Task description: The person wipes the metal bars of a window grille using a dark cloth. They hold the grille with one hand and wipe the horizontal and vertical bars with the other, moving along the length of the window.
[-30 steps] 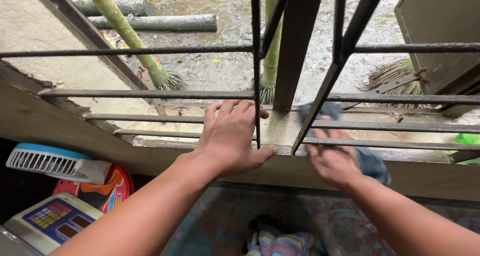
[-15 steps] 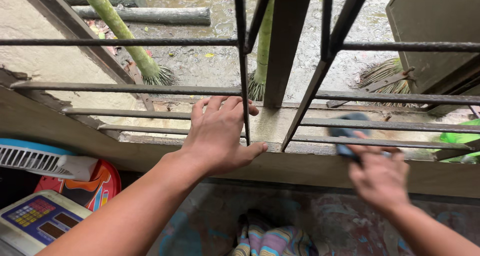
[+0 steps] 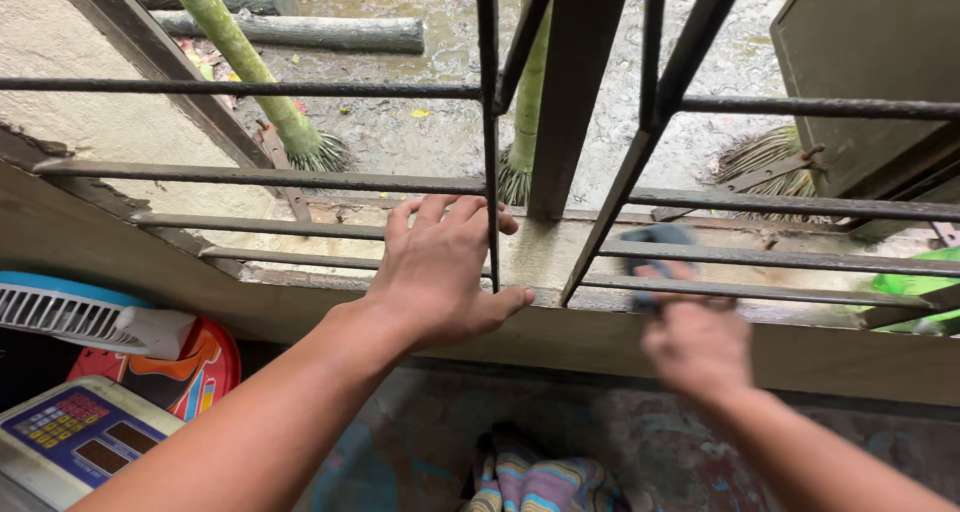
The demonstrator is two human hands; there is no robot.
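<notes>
1. The left hand [image 3: 440, 272] is lying palm down on the concrete window sill [image 3: 540, 257], reaching through the metal window grille [image 3: 300, 180]. Its fingers are lying loosely together and stretched toward 12 o'clock, with the thumb sticking out toward 3 o'clock; they are clamping on nothing.
2. A thin vertical bar [image 3: 489, 122] of the grille is coming down just beside the left hand's index finger, at the hand's 2 o'clock.
3. The right hand [image 3: 695, 342] is showing blurred at 3 o'clock from the left hand, well apart from it. Its fingers are pressing on a dark blue cloth [image 3: 655, 242]; whether they are curling round the cloth or just lying flat on it I cannot tell.
4. The dark blue cloth is sitting on the sill at 12 o'clock from the right hand, between two horizontal bars.
5. A slanted bar [image 3: 640, 162] is running down between the two hands.
6. At 8 o'clock from the left hand, a white and blue fan [image 3: 90, 317] is lying over a red round thing [image 3: 190, 372], and a grey scale with a blue keypad [image 3: 70, 437] is sitting near them.
7. A striped cloth [image 3: 530, 477] is lying at 6 o'clock, below the sill.
8. Outside, green stems [image 3: 250, 67] are standing in muddy ground [image 3: 440, 32].
</notes>
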